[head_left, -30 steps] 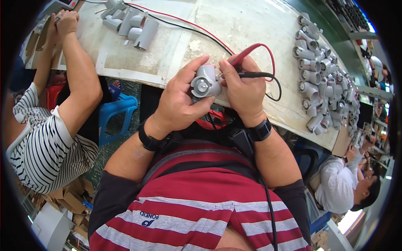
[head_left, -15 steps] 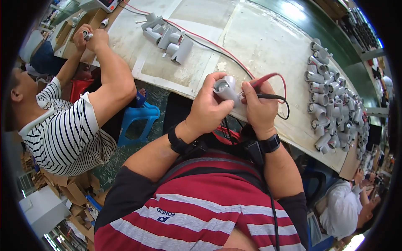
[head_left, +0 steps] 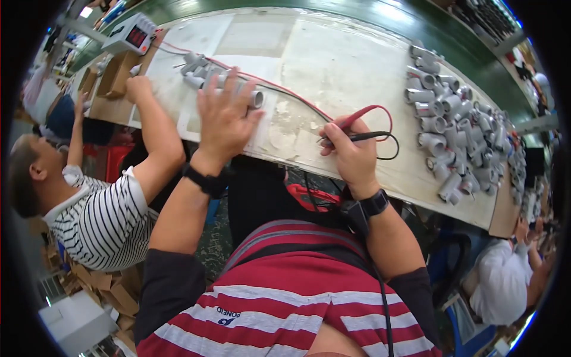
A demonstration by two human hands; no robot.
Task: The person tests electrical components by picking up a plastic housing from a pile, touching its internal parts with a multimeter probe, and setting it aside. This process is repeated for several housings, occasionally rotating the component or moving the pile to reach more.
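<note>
Left hand (head_left: 226,121) moved from probes (head_left: 363,136) to grey parts (head_left: 194,63), contact unclear.

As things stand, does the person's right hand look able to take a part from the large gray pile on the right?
Probably not easily: the right hand holds a red probe and a black probe. The large gray pile lies uncovered on the table, so those probes seem the main obstacle.

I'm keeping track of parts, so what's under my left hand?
Grey parts on the table show around your spread left hand. Whatever lies directly beneath is covered; I can't tell whether the hand touches any parts.
</note>
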